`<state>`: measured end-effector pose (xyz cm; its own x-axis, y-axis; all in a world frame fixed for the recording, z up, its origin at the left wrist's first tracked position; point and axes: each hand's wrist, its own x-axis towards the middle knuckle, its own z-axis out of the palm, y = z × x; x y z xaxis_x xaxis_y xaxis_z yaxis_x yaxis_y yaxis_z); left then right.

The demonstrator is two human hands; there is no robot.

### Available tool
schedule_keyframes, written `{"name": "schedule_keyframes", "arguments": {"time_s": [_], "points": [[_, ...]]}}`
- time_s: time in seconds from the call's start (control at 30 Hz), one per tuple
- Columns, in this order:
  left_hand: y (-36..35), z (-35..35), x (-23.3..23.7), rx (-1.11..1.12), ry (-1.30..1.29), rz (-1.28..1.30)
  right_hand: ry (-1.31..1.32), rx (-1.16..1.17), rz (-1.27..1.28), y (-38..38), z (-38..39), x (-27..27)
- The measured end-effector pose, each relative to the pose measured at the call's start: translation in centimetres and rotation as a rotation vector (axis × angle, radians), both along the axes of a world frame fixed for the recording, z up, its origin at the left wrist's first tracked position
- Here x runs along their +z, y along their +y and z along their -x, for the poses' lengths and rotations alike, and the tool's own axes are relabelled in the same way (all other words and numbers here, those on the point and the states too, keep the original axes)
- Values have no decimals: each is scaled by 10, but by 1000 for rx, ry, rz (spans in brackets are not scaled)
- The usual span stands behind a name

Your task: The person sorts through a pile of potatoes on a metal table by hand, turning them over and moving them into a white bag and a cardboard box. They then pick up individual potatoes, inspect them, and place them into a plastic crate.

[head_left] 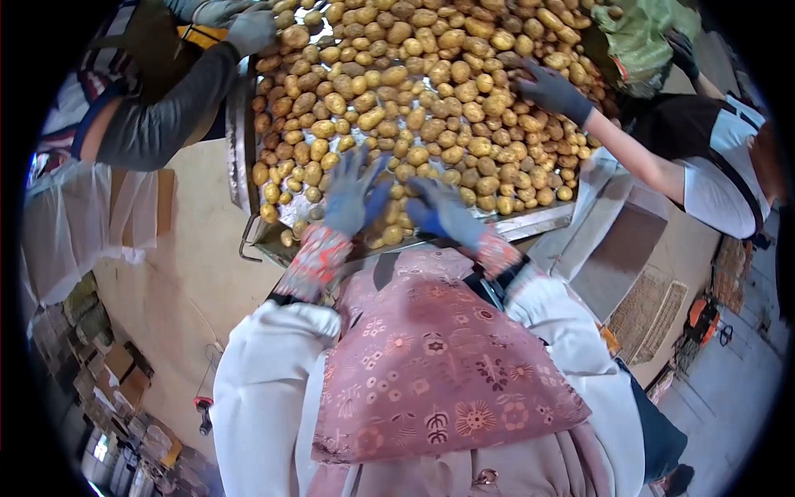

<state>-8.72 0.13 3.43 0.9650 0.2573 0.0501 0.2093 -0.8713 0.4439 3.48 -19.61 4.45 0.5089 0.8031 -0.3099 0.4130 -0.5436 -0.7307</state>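
Many potatoes (451,112) cover a metal sorting table (538,220) in front of me. My left hand (354,190), in a grey-blue glove with a patterned cuff, is over the potatoes near the table's front edge. Its fingers are spread and it holds nothing. Just right of it, my right hand (445,214) wears the same kind of glove. It touches or hovers over potatoes with fingers apart, somewhat blurred. Between both hands lie a few potatoes close to the rim.
At the left, a co-worker's gloved hand (250,33) is at the table's corner. Another person's dark-gloved hand (553,89) reaches onto the potatoes from the right, beside a green mesh sack (642,41). A brown box (617,240) stands right of the table. A bent metal handle (246,240) sticks out front left.
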Motion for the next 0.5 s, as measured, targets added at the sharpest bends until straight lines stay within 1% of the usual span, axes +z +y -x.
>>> {"name": "schedule_keyframes", "arguments": {"time_s": [0.03,0.07,0.1,0.13,0.17,0.2,0.23,0.27,0.33,0.37,0.4,0.43,0.47,0.5], "points": [[-8,-6,-6,24,67,-7,-117,173,127,17,6,3],[-10,-11,-21,49,123,-14,-248,344,254,31,2,6],[-7,-2,-44,50,154,-74,-69,449,172,39,-13,13],[-4,14,-38,29,166,-43,-79,452,173,43,-27,25],[-2,34,-35,-4,188,-84,72,240,78,46,-38,38],[-4,54,-44,49,130,19,220,23,-19,44,-48,45],[-6,73,-48,64,155,-36,-3,-36,-106,31,-56,31],[-9,80,-31,94,136,-7,-227,33,-43,13,-64,16],[-5,90,-28,123,87,81,-611,319,109,-17,-50,1],[4,81,-27,131,95,82,-439,315,160,-13,-34,7],[19,66,-30,176,-34,104,-264,309,209,-2,-17,10],[36,48,-30,214,-161,126,-379,432,235,8,-5,3],[45,15,-26,324,-225,67,377,332,212,18,0,-33],[65,-18,-29,321,-276,97,164,465,228,37,8,-25]]}}
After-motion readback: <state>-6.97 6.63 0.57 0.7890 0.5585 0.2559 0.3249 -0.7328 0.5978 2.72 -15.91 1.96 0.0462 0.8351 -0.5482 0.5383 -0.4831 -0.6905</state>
